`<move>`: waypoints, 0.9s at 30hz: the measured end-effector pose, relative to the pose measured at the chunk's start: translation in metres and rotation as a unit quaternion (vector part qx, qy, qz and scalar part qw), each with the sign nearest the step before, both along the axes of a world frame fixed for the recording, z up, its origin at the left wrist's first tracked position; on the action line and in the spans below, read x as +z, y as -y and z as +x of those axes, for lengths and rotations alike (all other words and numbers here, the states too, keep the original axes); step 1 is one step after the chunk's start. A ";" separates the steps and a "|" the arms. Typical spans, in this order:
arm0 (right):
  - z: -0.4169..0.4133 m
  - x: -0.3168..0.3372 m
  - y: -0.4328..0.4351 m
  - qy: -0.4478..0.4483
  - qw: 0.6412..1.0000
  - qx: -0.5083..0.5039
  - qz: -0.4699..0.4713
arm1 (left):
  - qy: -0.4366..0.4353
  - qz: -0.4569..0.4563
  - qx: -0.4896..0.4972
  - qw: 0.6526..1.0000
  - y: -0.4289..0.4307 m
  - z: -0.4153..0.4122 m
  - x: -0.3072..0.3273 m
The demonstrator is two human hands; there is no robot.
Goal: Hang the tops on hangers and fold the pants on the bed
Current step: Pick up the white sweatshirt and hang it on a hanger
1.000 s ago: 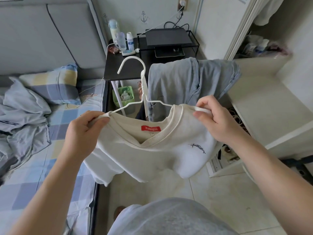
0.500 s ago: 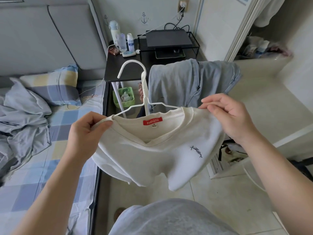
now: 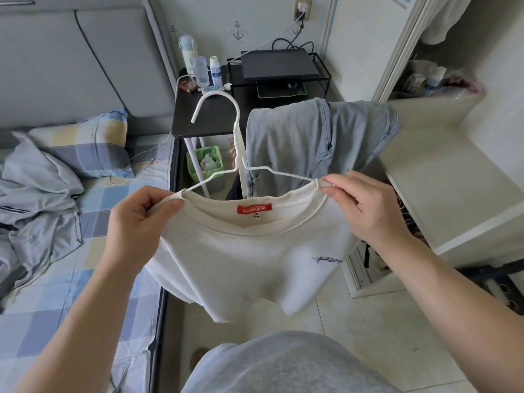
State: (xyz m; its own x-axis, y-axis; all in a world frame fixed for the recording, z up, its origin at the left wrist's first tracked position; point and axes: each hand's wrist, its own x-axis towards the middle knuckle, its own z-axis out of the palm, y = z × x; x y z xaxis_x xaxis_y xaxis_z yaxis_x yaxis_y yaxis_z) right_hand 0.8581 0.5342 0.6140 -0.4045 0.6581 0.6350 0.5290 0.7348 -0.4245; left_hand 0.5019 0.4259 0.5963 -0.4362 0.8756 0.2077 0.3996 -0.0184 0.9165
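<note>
A cream sweatshirt (image 3: 243,259) with a red neck label hangs in front of me on a white wire hanger (image 3: 235,131), whose hook points up and left. My left hand (image 3: 136,222) pinches the left shoulder of the sweatshirt over the hanger's arm. My right hand (image 3: 365,208) pinches the collar at the right shoulder, where the hanger's other arm goes under the fabric. Pale blue jeans (image 3: 314,140) are draped over a chair back behind the sweatshirt. A grey-blue garment (image 3: 37,199) lies crumpled on the checked bed (image 3: 56,307) at the left.
A black side table (image 3: 209,114) with bottles stands behind the hanger, a green bin (image 3: 204,163) beneath it. A black wire shelf holds a dark device (image 3: 278,63). A white cabinet (image 3: 442,177) fills the right side. A checked pillow (image 3: 85,143) lies at the bed's head. Tiled floor (image 3: 368,321) below.
The sweatshirt's right shoulder has been pulled further over the hanger's arm. My right hand shifted from the hanger's tip to the collar; the garment now sits more level.
</note>
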 end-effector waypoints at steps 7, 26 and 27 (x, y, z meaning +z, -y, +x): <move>0.001 0.014 0.004 0.026 0.999 -0.006 0.037 | -0.042 -0.012 -0.004 0.999 0.001 0.002 0.008; -0.007 0.013 0.014 0.014 0.998 0.020 -0.061 | -0.096 -0.015 -0.096 0.991 0.000 0.003 0.015; -0.005 0.011 0.014 0.005 0.997 0.019 -0.072 | -0.093 -0.013 -0.087 0.992 0.001 -0.002 0.014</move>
State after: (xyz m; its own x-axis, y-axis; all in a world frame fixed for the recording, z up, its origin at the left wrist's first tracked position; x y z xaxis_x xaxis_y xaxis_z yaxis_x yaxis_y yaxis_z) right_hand 0.8527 0.5198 0.6245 -0.4369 0.7260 0.5310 0.5064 0.6864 -0.5219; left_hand 0.4997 0.4246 0.6104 -0.2343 0.9402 0.2472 0.5551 -0.0793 0.8280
